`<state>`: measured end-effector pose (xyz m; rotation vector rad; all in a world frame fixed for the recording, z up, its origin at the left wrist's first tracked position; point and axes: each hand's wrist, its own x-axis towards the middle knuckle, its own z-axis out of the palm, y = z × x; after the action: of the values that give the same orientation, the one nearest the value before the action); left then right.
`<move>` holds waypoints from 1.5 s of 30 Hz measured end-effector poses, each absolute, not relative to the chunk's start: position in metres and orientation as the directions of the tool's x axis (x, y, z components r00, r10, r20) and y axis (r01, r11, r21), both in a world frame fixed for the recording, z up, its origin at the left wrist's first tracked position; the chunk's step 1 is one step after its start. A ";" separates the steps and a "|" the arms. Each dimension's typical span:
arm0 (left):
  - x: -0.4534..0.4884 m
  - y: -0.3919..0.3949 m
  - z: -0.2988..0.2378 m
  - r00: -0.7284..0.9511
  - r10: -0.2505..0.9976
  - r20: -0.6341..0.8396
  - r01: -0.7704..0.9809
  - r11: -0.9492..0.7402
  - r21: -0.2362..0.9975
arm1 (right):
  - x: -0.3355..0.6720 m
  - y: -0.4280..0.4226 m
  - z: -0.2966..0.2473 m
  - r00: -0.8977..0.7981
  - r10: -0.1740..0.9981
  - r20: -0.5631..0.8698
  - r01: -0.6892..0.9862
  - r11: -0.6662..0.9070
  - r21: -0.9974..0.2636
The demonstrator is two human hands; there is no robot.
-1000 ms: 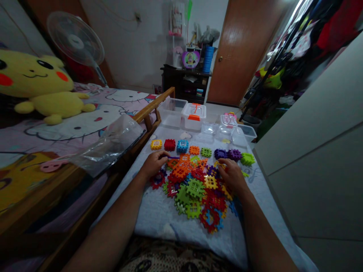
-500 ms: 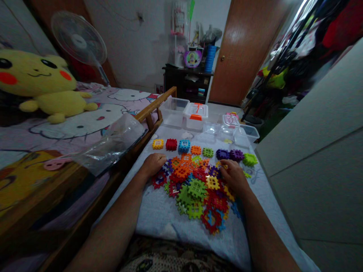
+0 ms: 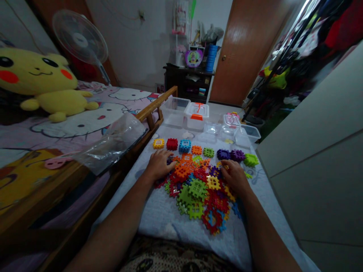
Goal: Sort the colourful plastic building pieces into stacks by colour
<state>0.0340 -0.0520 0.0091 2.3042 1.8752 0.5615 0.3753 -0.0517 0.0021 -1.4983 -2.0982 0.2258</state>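
Observation:
A heap of flat interlocking plastic building pieces (image 3: 195, 189) in several colours lies on the light cloth before me. My left hand (image 3: 161, 164) is at the heap's far left edge, fingers stretched out and thumb apart, over purple and red pieces it partly hides. On the right side of the heap, my right hand (image 3: 234, 174) has its fingers curled on a yellow piece (image 3: 226, 166), mostly hidden by them. Behind the heap stand sorted stacks: yellow (image 3: 158, 143), red (image 3: 172, 144), blue (image 3: 185, 146), orange (image 3: 196, 150), green (image 3: 208, 152), dark purple (image 3: 223, 154), purple (image 3: 237, 155) and lime (image 3: 251, 160).
Clear plastic boxes (image 3: 174, 113), one with an orange-handled lid (image 3: 197, 110), line the far end. A wooden bed rail (image 3: 143, 113) with a plastic bag (image 3: 113, 141) borders the left. A pale cabinet (image 3: 317, 151) stands close on the right.
My left hand has moved slightly right and further over the heap, its fingers going from curled to stretched out. The right hand stays in nearly the same place.

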 end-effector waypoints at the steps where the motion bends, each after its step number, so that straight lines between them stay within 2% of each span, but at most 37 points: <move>1: 0.036 -0.052 0.007 0.200 0.956 0.213 0.903 -0.265 0.337 | 0.375 -0.052 0.002 -0.229 0.915 0.332 0.824 0.364 -0.434; 7: 0.042 -0.050 0.003 0.310 0.903 0.298 0.795 -0.418 0.440 | 0.375 -0.052 0.003 -0.233 0.914 0.332 0.822 0.367 -0.435; 10: 0.042 -0.050 0.006 0.274 0.901 0.336 0.745 -0.420 0.518 | 0.375 -0.053 0.003 -0.226 0.915 0.335 0.824 0.363 -0.436; 14: 0.043 -0.054 0.010 0.190 0.934 0.303 0.604 -0.354 0.714 | 0.376 -0.052 0.001 -0.224 0.914 0.337 0.820 0.364 -0.442; 16: 0.045 -0.056 0.011 0.147 0.940 0.309 0.554 -0.337 0.761 | 0.377 -0.052 0.001 -0.225 0.914 0.338 0.817 0.366 -0.446; 19: 0.048 -0.058 0.013 0.139 0.913 0.383 0.611 -0.383 0.692 | 0.378 -0.052 0.000 -0.221 0.914 0.339 0.817 0.364 -0.448; 22: 0.049 -0.060 0.016 0.242 0.874 0.422 0.695 -0.460 0.553 | 0.377 -0.052 0.000 -0.218 0.916 0.338 0.821 0.360 -0.444; 24: 0.049 -0.062 0.019 0.310 0.859 0.407 0.702 -0.496 0.511 | 0.377 -0.051 -0.001 -0.218 0.916 0.338 0.820 0.360 -0.446; 30: 0.047 -0.066 0.026 0.373 0.862 0.344 0.618 -0.507 0.600 | 0.377 -0.051 0.000 -0.208 0.919 0.334 0.819 0.351 -0.455; 36: 0.048 -0.069 0.022 0.503 0.855 0.128 0.682 -0.483 0.549 | 0.377 -0.052 0.001 -0.205 0.924 0.324 0.812 0.345 -0.470; 45: 0.045 -0.065 0.019 0.551 0.832 0.065 0.677 -0.491 0.548 | 0.376 -0.053 0.000 -0.199 0.923 0.330 0.818 0.342 -0.463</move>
<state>0.0454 -0.0653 0.0189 2.3237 1.2188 0.4470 0.3762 -0.0525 0.0002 -1.5159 -2.0582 0.2485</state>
